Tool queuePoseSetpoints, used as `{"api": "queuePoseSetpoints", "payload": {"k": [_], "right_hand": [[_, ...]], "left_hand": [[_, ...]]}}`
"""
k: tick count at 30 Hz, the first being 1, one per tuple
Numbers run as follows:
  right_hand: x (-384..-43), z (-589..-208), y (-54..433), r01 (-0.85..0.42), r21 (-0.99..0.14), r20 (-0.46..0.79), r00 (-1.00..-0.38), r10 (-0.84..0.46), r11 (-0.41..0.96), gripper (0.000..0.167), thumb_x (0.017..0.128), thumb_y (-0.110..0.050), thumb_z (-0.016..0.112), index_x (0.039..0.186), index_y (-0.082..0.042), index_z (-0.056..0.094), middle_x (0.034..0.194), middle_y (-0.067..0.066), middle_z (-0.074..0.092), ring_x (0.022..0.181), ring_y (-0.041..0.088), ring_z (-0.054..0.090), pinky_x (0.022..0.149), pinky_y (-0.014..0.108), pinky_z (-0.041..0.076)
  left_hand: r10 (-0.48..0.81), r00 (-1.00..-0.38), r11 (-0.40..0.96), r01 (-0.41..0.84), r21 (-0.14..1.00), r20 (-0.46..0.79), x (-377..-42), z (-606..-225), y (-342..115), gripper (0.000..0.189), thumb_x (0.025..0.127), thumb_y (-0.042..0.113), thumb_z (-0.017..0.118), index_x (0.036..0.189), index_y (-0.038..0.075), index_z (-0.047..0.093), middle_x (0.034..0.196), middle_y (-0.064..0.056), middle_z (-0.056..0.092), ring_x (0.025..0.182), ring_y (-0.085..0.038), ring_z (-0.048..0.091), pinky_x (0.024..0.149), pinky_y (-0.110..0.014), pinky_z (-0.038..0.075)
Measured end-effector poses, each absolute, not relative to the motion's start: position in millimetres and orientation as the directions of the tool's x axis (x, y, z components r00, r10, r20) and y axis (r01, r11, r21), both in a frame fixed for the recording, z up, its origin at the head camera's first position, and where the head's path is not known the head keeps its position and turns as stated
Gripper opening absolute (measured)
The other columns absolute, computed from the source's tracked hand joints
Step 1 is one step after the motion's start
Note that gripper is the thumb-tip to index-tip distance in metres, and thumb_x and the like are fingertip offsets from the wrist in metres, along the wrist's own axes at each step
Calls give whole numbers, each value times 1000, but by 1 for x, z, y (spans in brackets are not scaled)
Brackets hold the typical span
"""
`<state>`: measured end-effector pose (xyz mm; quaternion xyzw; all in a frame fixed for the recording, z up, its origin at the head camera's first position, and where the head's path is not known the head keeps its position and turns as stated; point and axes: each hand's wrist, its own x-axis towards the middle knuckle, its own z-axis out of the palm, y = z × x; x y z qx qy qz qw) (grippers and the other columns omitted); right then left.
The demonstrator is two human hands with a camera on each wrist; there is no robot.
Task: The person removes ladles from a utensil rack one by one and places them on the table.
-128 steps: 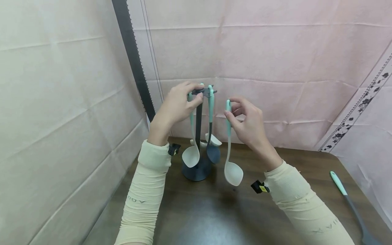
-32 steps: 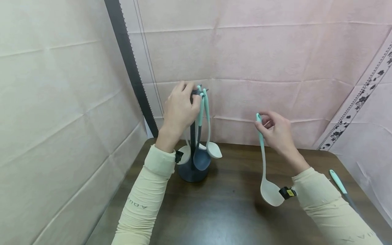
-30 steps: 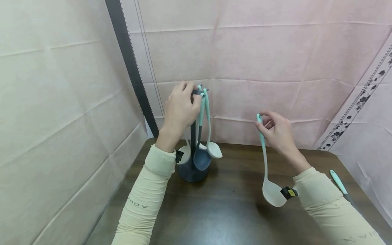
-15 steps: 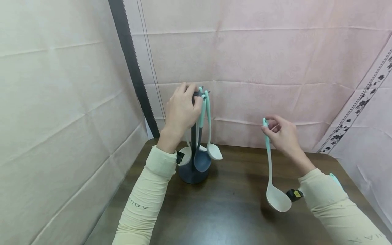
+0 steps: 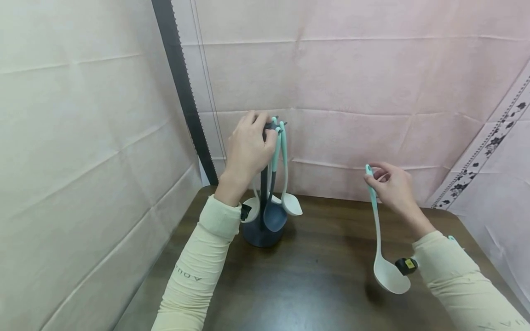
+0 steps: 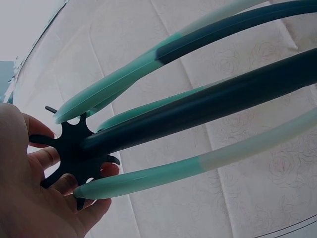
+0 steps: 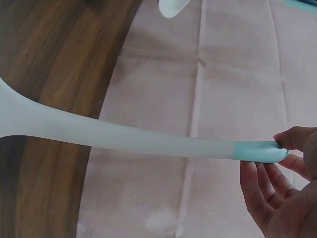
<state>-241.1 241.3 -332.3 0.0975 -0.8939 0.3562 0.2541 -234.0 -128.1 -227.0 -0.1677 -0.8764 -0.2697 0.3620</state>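
Observation:
My left hand (image 5: 250, 147) grips the top of a dark utensil stand (image 5: 262, 238). In the left wrist view its fingers curl about the notched hub (image 6: 74, 151). From the hub hang a dark blue ladle (image 5: 275, 217), a white ladle (image 5: 291, 204) on its right and another white one (image 5: 250, 210) on its left, partly behind the wrist. Well to the right, my right hand (image 5: 393, 186) pinches a white ladle (image 5: 391, 276) by the end of its mint handle (image 7: 257, 151). The ladle hangs bowl down, slightly tilted, above the table.
Brown wooden table (image 5: 306, 294), with pale cloth walls (image 5: 352, 82) behind and at both sides. The mint tip of another utensil handle (image 5: 452, 238) shows past the right sleeve; the sleeve hides the rest of it.
My right hand has carried the white ladle rightward, lower and nearer, away from the stand. The stand's hanging utensils have turned since the earliest frame, while my left hand has stayed at its top.

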Motion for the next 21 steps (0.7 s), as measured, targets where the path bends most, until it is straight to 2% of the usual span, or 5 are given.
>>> {"api": "queuePoseSetpoints", "payload": {"k": [5,12,21], "right_hand": [[-242,-340,254,-326,-576,505,-863,12,750,37,98,-20,73,130,-3,71,93,16,71,73,11,61,53,19,51],[-245,-346,266,-301,-592,456,-890,2,748,39,100,-20,71,134,-1,69,97,20,69,73,9,60,49,25,56],[-251,-356,288,-267,-528,465,-885,11,806,40,99,-21,73,133,-1,70,95,24,74,74,13,63,54,22,48]], "left_hand": [[103,-688,797,490,354,718,-234,-228,-127,36,99,25,45,125,18,70,126,-2,63,104,-19,55,80,-38,52],[102,-679,786,503,360,727,-235,-229,-128,35,99,23,47,124,16,70,124,-2,63,101,-19,55,78,-36,52],[96,-677,787,501,361,729,-235,-227,-128,34,98,23,47,122,16,70,126,-3,63,102,-20,55,79,-36,52]]}}
